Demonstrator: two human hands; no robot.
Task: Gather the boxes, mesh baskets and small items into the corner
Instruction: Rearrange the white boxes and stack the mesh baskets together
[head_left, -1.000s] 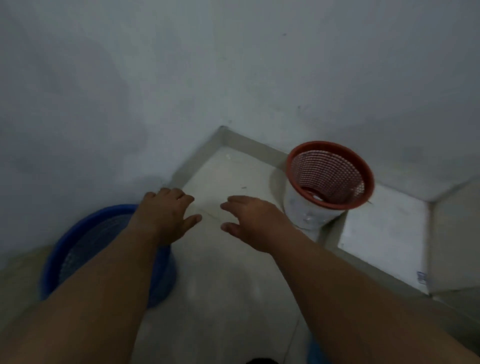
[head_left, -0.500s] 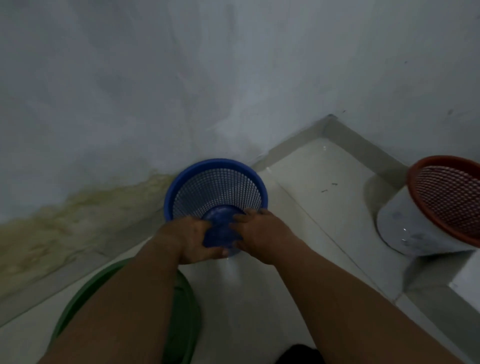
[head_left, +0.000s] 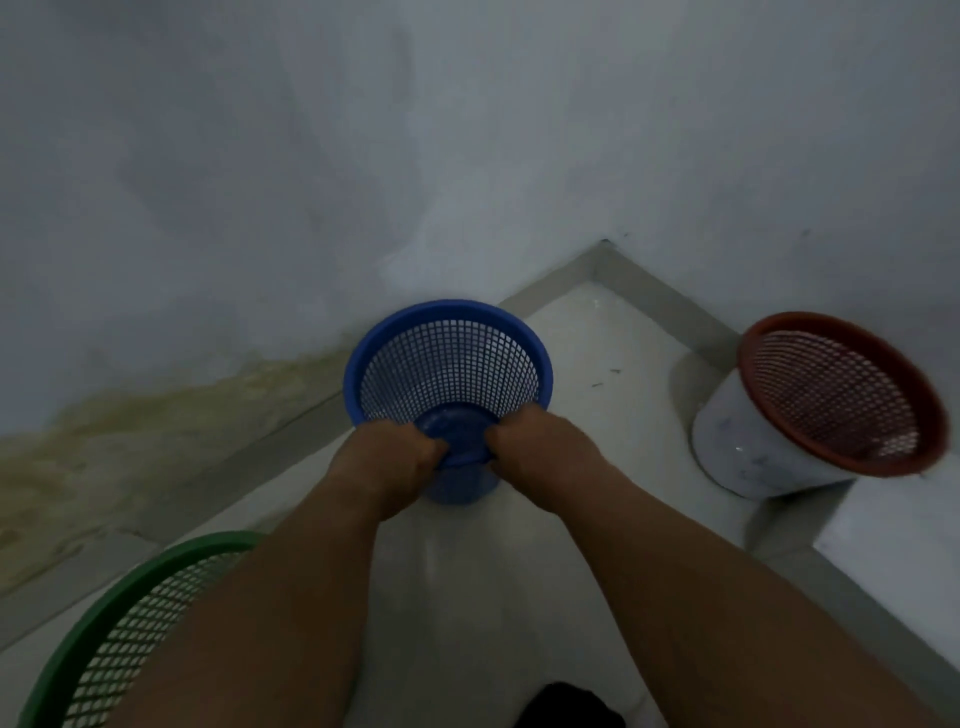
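I hold the blue mesh basket by its near rim, left grip beside right grip (mouth toward me), on the floor by the wall. The red mesh basket sits tilted at right, and the green mesh basket is lower left.

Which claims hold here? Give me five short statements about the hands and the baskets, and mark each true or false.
1. Both the left hand and the right hand grip the blue mesh basket. True.
2. The red mesh basket sits in a white container. True.
3. The green mesh basket stands in the corner where the walls meet. False: it is at the lower left of the view, partly behind the left arm.
4. The blue mesh basket is full of small items. False: its solid bottom shows, with nothing in it.
5. The right hand touches the red mesh basket. False: they are well apart.
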